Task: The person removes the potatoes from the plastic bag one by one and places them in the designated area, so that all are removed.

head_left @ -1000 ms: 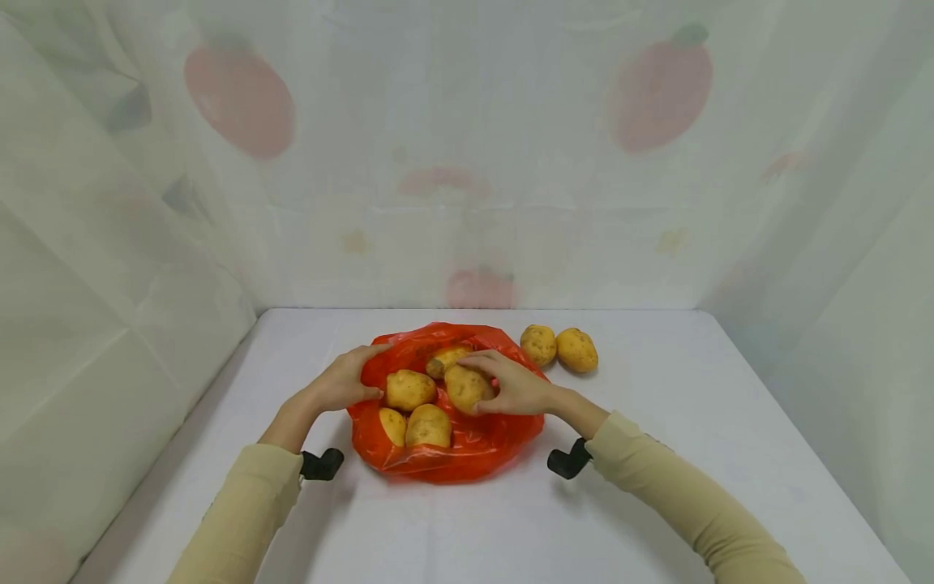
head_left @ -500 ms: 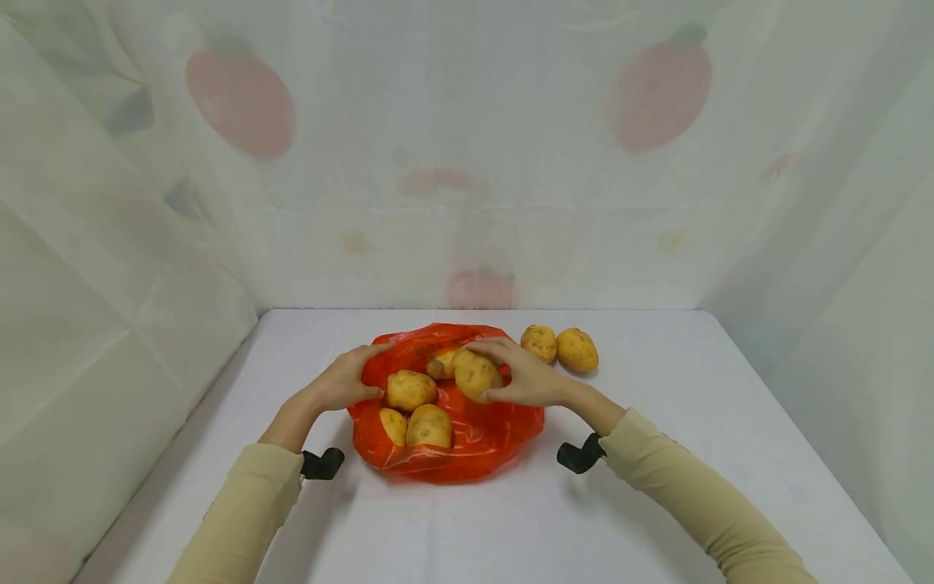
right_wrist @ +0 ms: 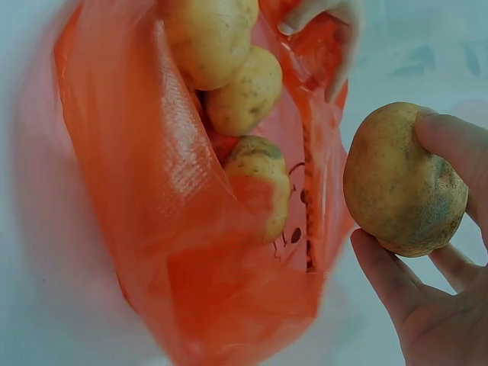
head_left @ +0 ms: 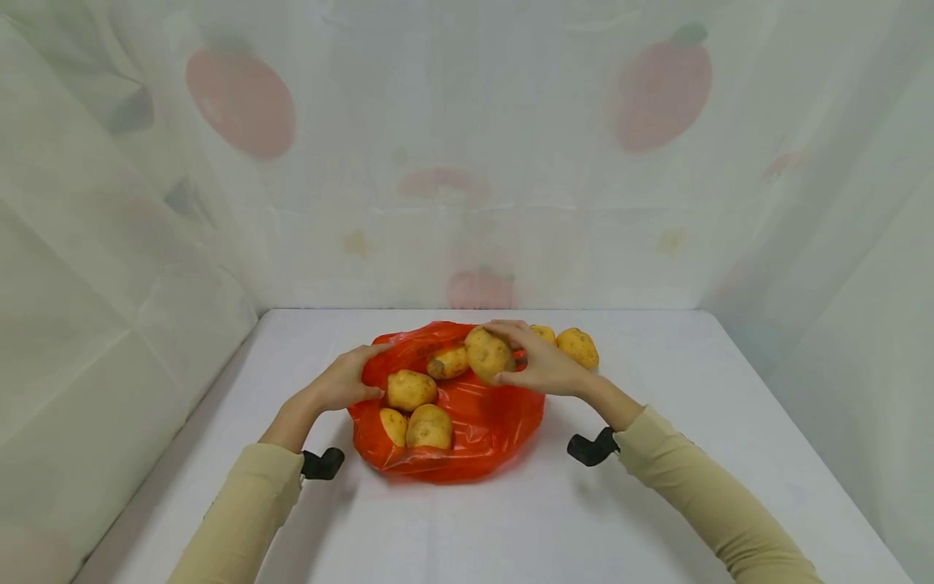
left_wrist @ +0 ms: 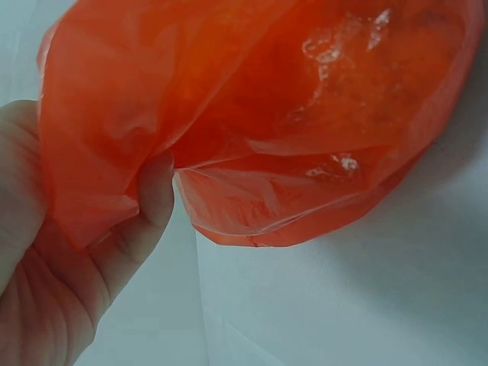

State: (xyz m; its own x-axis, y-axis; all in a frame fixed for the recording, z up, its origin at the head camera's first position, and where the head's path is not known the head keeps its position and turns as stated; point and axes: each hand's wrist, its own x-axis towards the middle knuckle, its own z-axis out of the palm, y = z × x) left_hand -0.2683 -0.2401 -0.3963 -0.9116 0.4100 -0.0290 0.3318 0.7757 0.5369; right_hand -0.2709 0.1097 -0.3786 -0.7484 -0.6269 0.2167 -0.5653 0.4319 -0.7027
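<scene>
A red plastic bag (head_left: 481, 442) lies with its mouth spread wide, several potatoes (head_left: 412, 390) inside it. My left hand (head_left: 343, 381) grips the bag's left rim; in the left wrist view the thin plastic (left_wrist: 99, 152) is pinched between thumb and fingers. Above the bag's far right side, my right hand (head_left: 540, 361) holds a potato (head_left: 489, 355) between thumb and fingertips. The right wrist view shows this held potato (right_wrist: 400, 179) with a greenish-grey patch, just outside the bag's edge.
Two loose potatoes stand on the white table (head_left: 693, 422) beyond the bag's right side; one potato (head_left: 577, 348) shows plainly, the other (head_left: 543, 333) is partly behind my right hand. Pale printed curtains (head_left: 467, 162) enclose the table's back and sides.
My right hand has lifted the potato up and away from the others, toward the bag's far right edge. The left hand keeps its place on the rim.
</scene>
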